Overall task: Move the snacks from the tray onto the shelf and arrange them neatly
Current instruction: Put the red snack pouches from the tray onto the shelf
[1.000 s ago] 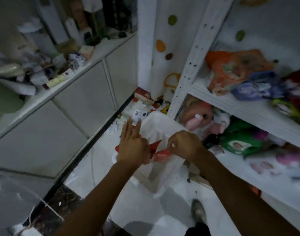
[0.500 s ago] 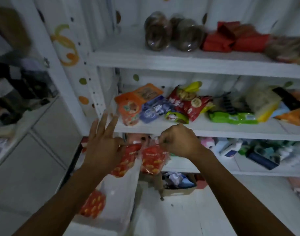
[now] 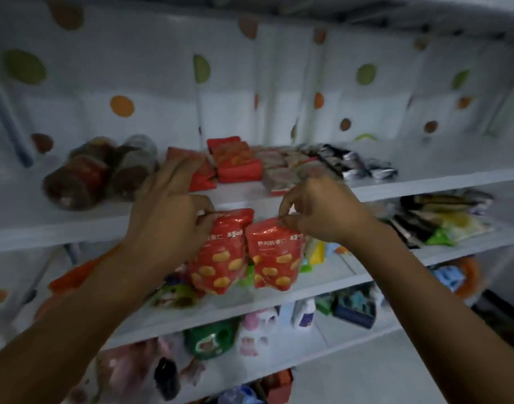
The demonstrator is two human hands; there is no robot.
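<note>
Two red plastic snack packets printed with yellow ovals hang upright side by side, long axes vertical, before the white top shelf (image 3: 425, 182). The left hand (image 3: 165, 217) pinches the left packet (image 3: 220, 255) by its top edge; the right hand (image 3: 323, 211) pinches the right packet (image 3: 274, 258). Red wrapped packs (image 3: 238, 161) and round dark jars (image 3: 81, 179) crowd that shelf.

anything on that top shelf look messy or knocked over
Mostly tidy: the red packets lie stacked mid-shelf. The odd ones are the dark round packs at the left, tipped on their sides in a loose heap rather than a row. Both hands hold red snack bags by the top, not yet shelved.
</note>
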